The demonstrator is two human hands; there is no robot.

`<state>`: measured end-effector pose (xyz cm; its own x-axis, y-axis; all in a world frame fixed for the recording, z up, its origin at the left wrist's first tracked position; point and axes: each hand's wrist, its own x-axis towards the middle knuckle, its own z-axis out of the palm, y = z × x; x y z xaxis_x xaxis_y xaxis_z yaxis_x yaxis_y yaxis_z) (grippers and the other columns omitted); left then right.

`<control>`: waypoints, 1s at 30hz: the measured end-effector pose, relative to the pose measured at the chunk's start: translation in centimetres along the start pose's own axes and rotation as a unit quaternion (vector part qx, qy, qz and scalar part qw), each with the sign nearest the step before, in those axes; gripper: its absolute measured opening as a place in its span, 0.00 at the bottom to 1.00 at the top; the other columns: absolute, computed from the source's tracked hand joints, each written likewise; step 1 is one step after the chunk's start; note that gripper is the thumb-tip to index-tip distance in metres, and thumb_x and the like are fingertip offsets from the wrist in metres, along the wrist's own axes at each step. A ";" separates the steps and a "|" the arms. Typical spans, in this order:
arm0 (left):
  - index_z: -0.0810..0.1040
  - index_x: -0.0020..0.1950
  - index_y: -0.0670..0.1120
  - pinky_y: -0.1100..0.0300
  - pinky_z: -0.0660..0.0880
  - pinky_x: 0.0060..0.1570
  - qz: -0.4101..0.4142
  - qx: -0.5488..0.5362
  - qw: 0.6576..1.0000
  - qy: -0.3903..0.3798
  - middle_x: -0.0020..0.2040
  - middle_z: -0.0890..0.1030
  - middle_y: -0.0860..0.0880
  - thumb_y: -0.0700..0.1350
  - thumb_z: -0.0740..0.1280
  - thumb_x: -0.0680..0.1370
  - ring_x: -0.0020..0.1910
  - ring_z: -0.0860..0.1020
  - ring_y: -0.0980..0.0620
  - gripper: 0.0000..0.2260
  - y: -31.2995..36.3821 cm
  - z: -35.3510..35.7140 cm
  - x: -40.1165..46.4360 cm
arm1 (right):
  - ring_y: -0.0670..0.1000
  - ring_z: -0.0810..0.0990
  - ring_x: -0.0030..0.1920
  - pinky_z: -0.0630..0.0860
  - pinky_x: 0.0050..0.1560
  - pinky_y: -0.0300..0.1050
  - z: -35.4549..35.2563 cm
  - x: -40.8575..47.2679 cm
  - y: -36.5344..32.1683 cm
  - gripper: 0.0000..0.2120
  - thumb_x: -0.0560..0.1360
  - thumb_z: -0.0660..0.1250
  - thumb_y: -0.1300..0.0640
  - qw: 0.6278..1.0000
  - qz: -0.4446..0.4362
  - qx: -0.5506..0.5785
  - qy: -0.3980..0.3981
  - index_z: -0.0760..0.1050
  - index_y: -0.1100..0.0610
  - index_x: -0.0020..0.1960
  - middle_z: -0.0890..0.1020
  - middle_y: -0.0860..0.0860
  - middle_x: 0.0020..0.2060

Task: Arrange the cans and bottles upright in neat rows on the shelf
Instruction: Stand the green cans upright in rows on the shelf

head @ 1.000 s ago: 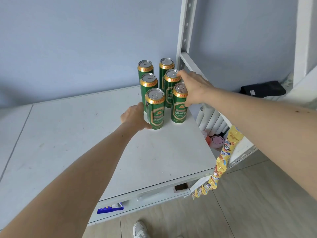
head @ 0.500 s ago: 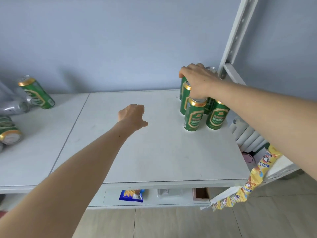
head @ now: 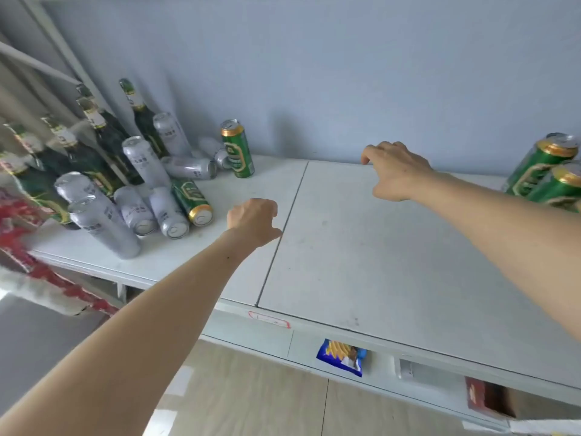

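At the left end of the white shelf, dark green bottles are standing upright against the wall, with silver cans crowding in front of them; some silver cans are standing, others are lying on their sides. One green can is standing upright just right of that pile, and another green can on its side is lying among the fallen silver ones. At the far right edge, two upright green cans are standing close together, partly cut off by the frame.

The left hand is reaching out over the shelf near the fallen cans, its fingers curling loosely and holding nothing. The right hand is hovering above the bare middle of the shelf near the wall, fingers loosely bent downward and likewise holding nothing.

Below the shelf's front edge, a blue snack packet is hanging, and a brown carton is sitting on a lower level to the right. A red and white object, blurred, is showing at the left.
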<state>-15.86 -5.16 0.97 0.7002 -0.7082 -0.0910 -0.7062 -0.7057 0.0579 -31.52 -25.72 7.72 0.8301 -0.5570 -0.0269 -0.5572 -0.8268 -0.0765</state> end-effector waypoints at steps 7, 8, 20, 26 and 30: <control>0.75 0.61 0.53 0.55 0.71 0.51 -0.032 0.013 0.999 -0.011 0.59 0.77 0.51 0.53 0.70 0.74 0.59 0.76 0.47 0.17 -13.1 0.2 0.0 | 0.55 0.66 0.66 0.68 0.45 0.46 2.9 4.9 -11.9 0.28 0.70 0.63 0.67 0.999 -0.033 0.029 -0.004 0.66 0.52 0.68 0.71 0.51 0.63; 0.75 0.61 0.53 0.55 0.70 0.50 -0.036 0.013 0.999 -0.010 0.59 0.77 0.51 0.53 0.70 0.74 0.58 0.76 0.46 0.17 -14.5 0.2 0.1 | 0.55 0.66 0.66 0.68 0.45 0.46 3.3 5.5 -13.3 0.28 0.70 0.63 0.67 0.999 -0.039 0.029 -0.007 0.66 0.52 0.68 0.71 0.51 0.63; 0.75 0.61 0.50 0.55 0.72 0.43 -0.050 0.009 0.999 -0.019 0.56 0.78 0.48 0.53 0.69 0.74 0.56 0.77 0.45 0.17 -25.6 -0.1 3.6 | 0.58 0.71 0.62 0.75 0.50 0.50 5.9 15.9 -25.0 0.27 0.68 0.68 0.63 0.988 -0.151 0.015 0.000 0.67 0.53 0.65 0.74 0.54 0.60; 0.74 0.66 0.51 0.54 0.75 0.47 -0.016 -0.021 1.000 -0.013 0.61 0.76 0.51 0.51 0.71 0.73 0.60 0.75 0.46 0.21 -27.3 -0.7 6.7 | 0.58 0.71 0.60 0.75 0.49 0.51 6.0 20.5 -27.5 0.24 0.68 0.70 0.60 0.983 -0.184 0.023 0.009 0.68 0.53 0.63 0.73 0.52 0.61; 0.71 0.69 0.52 0.53 0.76 0.50 0.042 0.011 0.999 -0.024 0.64 0.76 0.52 0.49 0.71 0.75 0.62 0.75 0.48 0.23 -27.5 -1.3 9.8 | 0.57 0.68 0.64 0.74 0.50 0.52 5.0 23.0 -28.1 0.27 0.68 0.71 0.60 0.983 -0.174 0.040 0.037 0.67 0.52 0.65 0.71 0.52 0.63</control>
<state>10.57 7.31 -0.20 0.6329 -0.7625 -0.1340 -0.7647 -0.6428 0.0457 3.32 -14.95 4.22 0.9648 -0.2476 0.0880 -0.2334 -0.9613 -0.1465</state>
